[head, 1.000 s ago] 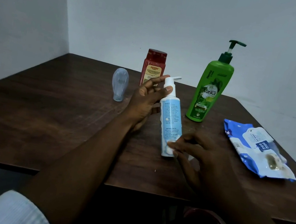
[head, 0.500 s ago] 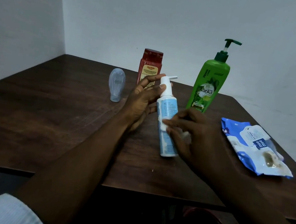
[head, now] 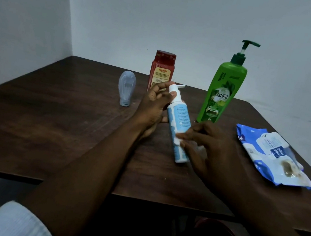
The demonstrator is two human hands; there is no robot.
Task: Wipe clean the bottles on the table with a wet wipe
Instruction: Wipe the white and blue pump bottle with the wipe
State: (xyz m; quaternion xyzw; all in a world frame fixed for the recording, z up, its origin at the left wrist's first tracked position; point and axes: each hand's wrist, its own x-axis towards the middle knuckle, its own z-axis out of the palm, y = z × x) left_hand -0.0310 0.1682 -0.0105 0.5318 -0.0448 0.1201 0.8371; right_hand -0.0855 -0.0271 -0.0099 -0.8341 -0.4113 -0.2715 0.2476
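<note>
My left hand [head: 152, 109] grips a white and blue spray bottle [head: 179, 119] by its neck and holds it tilted above the dark wooden table [head: 49, 122]. Around the bottle's lower body lies my right hand [head: 212, 152]. A pale bit of wet wipe [head: 199, 148] shows between its fingers, the rest hidden under the hand. A tall green pump bottle [head: 221, 93] stands behind the hands. Further left stand a red bottle [head: 161, 70] and a small clear bottle [head: 126, 89], which rests upside down on its cap.
A blue and white pack of wet wipes [head: 272, 155] lies near the table's right edge. White walls close in at the back and left. The table's front edge runs just below my forearms.
My right hand has slid along the spray bottle's lower body, up from the base and then part of the way back down. My left hand keeps its grip at the neck.
</note>
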